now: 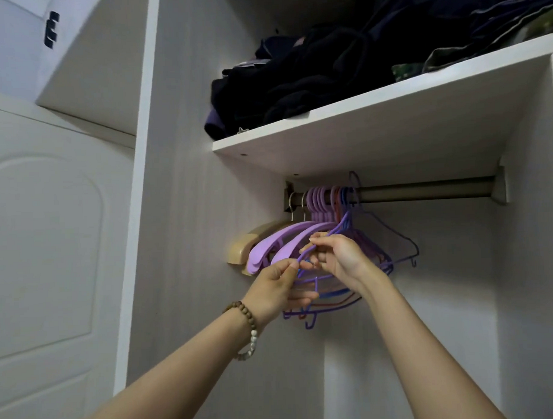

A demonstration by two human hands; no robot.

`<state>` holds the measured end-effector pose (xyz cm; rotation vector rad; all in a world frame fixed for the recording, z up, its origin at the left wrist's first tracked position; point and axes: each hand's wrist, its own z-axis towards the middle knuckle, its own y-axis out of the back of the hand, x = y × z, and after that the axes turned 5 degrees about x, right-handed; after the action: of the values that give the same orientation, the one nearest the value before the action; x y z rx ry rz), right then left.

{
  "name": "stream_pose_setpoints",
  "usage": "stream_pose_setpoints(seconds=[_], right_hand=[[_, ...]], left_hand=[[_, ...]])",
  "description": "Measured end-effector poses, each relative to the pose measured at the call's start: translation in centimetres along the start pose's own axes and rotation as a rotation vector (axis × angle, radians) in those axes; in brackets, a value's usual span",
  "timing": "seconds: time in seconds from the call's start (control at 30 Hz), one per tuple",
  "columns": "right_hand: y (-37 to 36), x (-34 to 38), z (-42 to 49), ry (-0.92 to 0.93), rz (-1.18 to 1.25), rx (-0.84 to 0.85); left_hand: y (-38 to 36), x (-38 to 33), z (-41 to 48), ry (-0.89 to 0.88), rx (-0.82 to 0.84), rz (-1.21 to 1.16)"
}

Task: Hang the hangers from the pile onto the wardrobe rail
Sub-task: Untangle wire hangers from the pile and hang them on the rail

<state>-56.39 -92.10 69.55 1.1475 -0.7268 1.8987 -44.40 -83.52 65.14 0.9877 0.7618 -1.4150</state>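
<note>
Wardrobe (187,212) fills our view; its shelf (375,124) at 1 o'clock carries dark clothes (311,73); the rail (425,190) runs below at 3 o'clock, hung hangers (289,240) crowding its 9 o'clock end. At 6 o'clock, our left hand (271,288) and right hand (339,257) each pinch one purple wire hanger (338,227); it slants up to the rail, and we cannot tell whether its hook is seated; a bead bracelet (246,317) circles our left wrist.
</note>
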Motion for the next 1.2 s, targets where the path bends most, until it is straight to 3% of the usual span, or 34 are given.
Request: stream_pose_setpoints(seconds=[0.2,0.4,0.6,0.7,0.77,1.03,1.2], right_hand=[[0.9,-1.8,-0.2,-0.068,-0.056,0.051],[0.7,-3.8,-1.1,-0.071,-0.096,-0.019],[-0.8,-4.6,-1.7,0.018,-0.263,-0.296],[-2.2,-5.3,-2.3,0.138,-0.462,-0.458],[-4.1,-5.3,-3.0,0.246,-0.567,-0.474],[-19.8,-5.3,-5.4,0.412,-0.84,-0.344],[-33.1,-7.0,-7.7,0.345,-0.684,0.016]], left_hand=[[0.5,1.5,-0.2,0.042,-0.01,0.051],[1.8,2.3,-1.1,0.101,-0.023,0.035],[3.5,1.9,-3.0,0.094,-0.064,0.09],[5.1,1.1,-4.8,0.057,-0.114,0.152],[6.5,0.4,-6.4,0.015,-0.162,0.204],[16.9,-3.8,-18.1,-0.108,-0.436,0.454],[26.0,-5.5,-29.4,-0.06,-0.675,0.556]])
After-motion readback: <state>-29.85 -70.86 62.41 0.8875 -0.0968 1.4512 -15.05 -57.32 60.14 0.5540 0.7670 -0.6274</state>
